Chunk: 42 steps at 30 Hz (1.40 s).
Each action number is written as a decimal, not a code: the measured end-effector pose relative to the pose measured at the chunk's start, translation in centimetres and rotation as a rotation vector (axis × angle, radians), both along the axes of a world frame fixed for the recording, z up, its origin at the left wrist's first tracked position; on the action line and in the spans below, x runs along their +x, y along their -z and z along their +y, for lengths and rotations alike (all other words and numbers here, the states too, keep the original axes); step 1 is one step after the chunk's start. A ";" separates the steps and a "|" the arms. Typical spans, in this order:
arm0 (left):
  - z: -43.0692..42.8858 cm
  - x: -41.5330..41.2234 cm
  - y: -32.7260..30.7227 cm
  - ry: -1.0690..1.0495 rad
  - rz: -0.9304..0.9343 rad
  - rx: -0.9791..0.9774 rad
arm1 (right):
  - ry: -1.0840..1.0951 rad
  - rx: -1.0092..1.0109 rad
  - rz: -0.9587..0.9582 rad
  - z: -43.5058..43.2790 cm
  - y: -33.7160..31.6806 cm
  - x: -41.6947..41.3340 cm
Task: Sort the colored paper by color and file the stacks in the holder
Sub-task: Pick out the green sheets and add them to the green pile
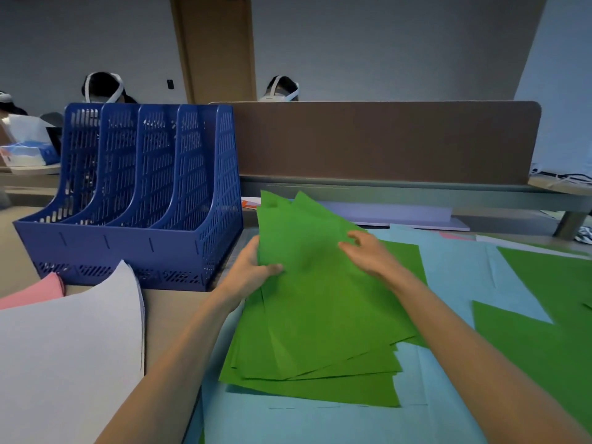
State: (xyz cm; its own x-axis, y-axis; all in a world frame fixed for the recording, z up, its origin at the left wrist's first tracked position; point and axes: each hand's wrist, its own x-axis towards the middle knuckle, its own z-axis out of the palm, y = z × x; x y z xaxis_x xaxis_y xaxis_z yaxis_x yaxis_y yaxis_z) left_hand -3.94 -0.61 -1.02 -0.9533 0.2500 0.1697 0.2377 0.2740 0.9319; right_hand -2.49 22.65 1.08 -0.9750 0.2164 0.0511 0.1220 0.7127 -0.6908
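Blue holder [134,200] slots open-topped, partition [384,142] behind.

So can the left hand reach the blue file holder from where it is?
Probably yes. The blue file holder stands just left of the left hand with nothing between them, though that hand grips the green paper stack.

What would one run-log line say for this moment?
phase: sorting | left hand: grips green stack edge | right hand: rests on stack | blue holder: no paper visible
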 end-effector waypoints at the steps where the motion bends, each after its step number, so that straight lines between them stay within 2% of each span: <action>1: -0.1 0.2 -0.4 0.002 0.050 0.018 | 0.074 -0.046 0.040 1.3 0.3 0.1; 4: -1.0 0.5 -1.4 -0.011 0.097 0.133 | 0.160 -0.295 0.109 3.2 0.8 0.8; 6: -1.5 0.5 -1.7 -0.009 0.071 0.220 | 0.144 -0.375 0.118 2.8 1.0 1.0; 8: -1.6 0.6 -1.7 -0.026 -0.005 0.250 | 0.206 -0.248 0.096 3.1 1.7 0.9; 11: -2.0 0.6 -1.1 -0.074 -0.101 0.174 | 0.174 0.259 -0.183 4.6 4.2 1.4; 13: -2.7 0.7 -1.0 -0.102 -0.079 0.093 | 0.120 0.511 -0.290 5.6 5.6 1.8; 18: -4.8 1.6 -2.6 -0.151 0.048 0.024 | 0.263 0.577 -0.402 6.4 4.7 2.6; 20: -5.7 2.1 -3.4 -0.139 0.091 0.083 | 0.248 0.618 -0.295 6.0 4.2 2.5; 21: -6.0 2.5 -3.8 -0.124 0.104 0.145 | 0.203 0.585 -0.192 5.3 3.7 2.5; 22: -6.3 3.0 -4.2 -0.103 0.109 0.213 | 0.136 0.459 -0.094 4.3 3.0 2.5; 23: -6.5 3.3 -4.5 -0.088 0.108 0.272 | 0.044 0.227 -0.031 3.0 2.0 2.5; 26: -6.6 3.7 -4.4 -0.082 0.062 0.292 | -0.326 -0.692 0.019 -0.6 -0.7 3.2; 27: -6.5 3.6 -4.2 -0.086 0.024 0.254 | -0.406 -0.881 0.052 -1.4 -1.5 3.6; 28: -6.5 3.5 -4.0 -0.090 -0.028 0.211 | -0.437 -0.968 0.076 -1.7 -2.0 3.7; 30: -6.5 3.3 -3.3 -0.117 -0.162 0.108 | -0.406 -0.973 0.072 -1.8 -1.6 3.3; 32: -6.5 3.1 -2.4 -0.153 -0.264 -0.022 | -0.240 -0.877 -0.027 -1.7 -0.3 3.0; 35: -6.0 3.5 -1.6 -0.189 -0.308 -0.188 | -0.060 -0.724 -0.169 -1.1 2.7 2.2; 38: -5.4 4.3 -1.6 -0.192 -0.340 -0.395 | 0.022 -0.574 -0.144 -1.9 2.9 2.9; 42: -5.0 5.0 -2.8 -0.149 -0.430 -0.362 | 0.014 -0.519 -0.111 -3.4 1.2 4.4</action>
State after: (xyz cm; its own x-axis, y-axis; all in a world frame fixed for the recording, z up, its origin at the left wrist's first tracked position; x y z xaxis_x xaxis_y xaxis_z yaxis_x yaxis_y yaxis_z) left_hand 1.11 -5.64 1.82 -0.9469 0.0782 -0.3118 -0.2067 0.5949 0.7768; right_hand 1.89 19.29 -0.08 -0.9653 0.1989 -0.1693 0.2214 0.2787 -0.9345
